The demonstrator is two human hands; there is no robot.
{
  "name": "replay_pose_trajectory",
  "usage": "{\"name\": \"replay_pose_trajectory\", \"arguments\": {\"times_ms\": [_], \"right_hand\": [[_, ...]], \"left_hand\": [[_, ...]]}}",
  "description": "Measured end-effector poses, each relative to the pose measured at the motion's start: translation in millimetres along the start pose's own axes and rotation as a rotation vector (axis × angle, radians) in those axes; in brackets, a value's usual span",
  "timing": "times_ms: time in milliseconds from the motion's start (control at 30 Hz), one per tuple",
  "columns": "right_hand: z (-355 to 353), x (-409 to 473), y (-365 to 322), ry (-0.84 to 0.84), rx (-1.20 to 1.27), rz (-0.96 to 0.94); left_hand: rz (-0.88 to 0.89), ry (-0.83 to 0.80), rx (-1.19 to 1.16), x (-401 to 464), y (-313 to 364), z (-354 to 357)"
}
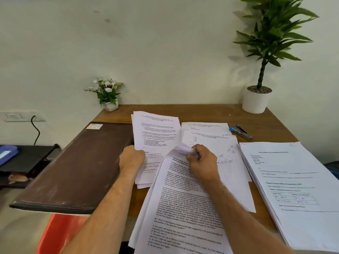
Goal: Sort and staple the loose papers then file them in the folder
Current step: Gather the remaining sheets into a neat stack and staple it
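At 9 o'clock a closed brown folder (77,167) lies on the wooden tabletop (201,112), its near end overhanging the edge; behind it, toward 11 o'clock, stands a small flower pot (108,94); the left hand (131,158) rests curled, knuckles up, on the left edge of a paper stack (156,136), whether it grips a sheet I cannot tell; at centre the right hand (201,162) pinches the curled top corner of a printed sheaf (183,208) that runs down to 6 o'clock; more sheets (209,136) lie behind at 12 o'clock; a stapler (241,132) sits at 1 o'clock, a potted plant (256,96) beyond it; another stack (293,189) lies at 3 o'clock.
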State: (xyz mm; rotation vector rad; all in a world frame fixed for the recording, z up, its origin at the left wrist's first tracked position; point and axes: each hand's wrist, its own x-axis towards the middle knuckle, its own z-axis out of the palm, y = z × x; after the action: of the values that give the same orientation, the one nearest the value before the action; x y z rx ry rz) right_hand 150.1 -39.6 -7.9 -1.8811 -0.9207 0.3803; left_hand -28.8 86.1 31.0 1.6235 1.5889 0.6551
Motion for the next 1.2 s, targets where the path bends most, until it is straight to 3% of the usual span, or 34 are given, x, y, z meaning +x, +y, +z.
{"name": "replay_pose_trajectory", "arguments": {"times_ms": [267,467,567,733,800,833,900,967,1100,1200], "right_hand": [[10,-10,-6,-0.012,-0.041,-0.088],[5,-9,-4,-0.019,-0.075,-0.083],[6,-9,-5,-0.022,-0.058,-0.08],[8,-12,-7,-0.035,-0.029,-0.08],[7,-12,-7,-0.03,-0.045,-0.085],[6,-12,-7,-0.026,-0.053,-0.091],[4,-12,-8,-0.005,-0.062,-0.111],[2,-12,-8,0.034,-0.08,-0.154],[5,-12,-4,0.082,-0.15,-0.238],[7,-13,-4,0.081,-0.154,-0.261]], "left_hand": [[-0.002,-0.026,-0.132,-1,-12,-9],[0.247,-0.076,-0.224,-17,8,4],[0.184,-0.089,-0.298,-15,13,5],[0.248,0.095,0.05,-12,4,6],[0.36,0.114,0.095,-13,5,9],[0.41,0.028,0.037,-13,8,10],[0.446,-0.305,-0.093,-18,17,14],[0.485,-0.509,-0.053,-25,25,19],[0.475,-0.638,-0.047,-36,37,24],[0.423,-0.609,-0.13,-40,39,22]]}}
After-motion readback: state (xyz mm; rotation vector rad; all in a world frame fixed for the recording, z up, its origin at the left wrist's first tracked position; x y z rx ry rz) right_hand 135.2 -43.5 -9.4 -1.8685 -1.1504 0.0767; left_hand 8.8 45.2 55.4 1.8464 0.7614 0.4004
